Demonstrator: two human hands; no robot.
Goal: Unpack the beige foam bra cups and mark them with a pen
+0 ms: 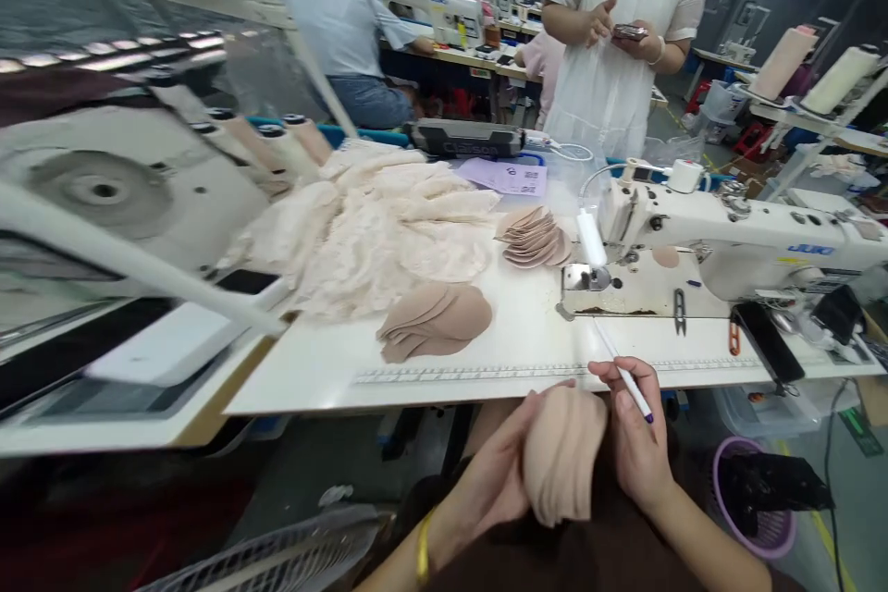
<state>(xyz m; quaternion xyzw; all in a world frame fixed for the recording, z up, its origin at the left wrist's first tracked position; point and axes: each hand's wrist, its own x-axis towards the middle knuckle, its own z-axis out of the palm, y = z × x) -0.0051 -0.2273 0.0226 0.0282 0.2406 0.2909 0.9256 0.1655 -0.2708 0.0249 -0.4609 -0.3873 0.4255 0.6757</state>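
My left hand grips a fanned stack of beige fabric cups in front of the table edge, over my lap. Between the thumb and fingers of my right hand is a white marker pen, its purple end pointing down toward me. Pen and stack are apart. On the white table, just beyond my hands, lies a second fanned pile of beige cups. Farther back is another pile of pinkish cups, close to the sewing machine.
Cream lace fabric is heaped on the table's left. A white sewing machine stands at right, with thread snips and a black phone near it. A purple basket is on the floor. A person in white stands opposite.
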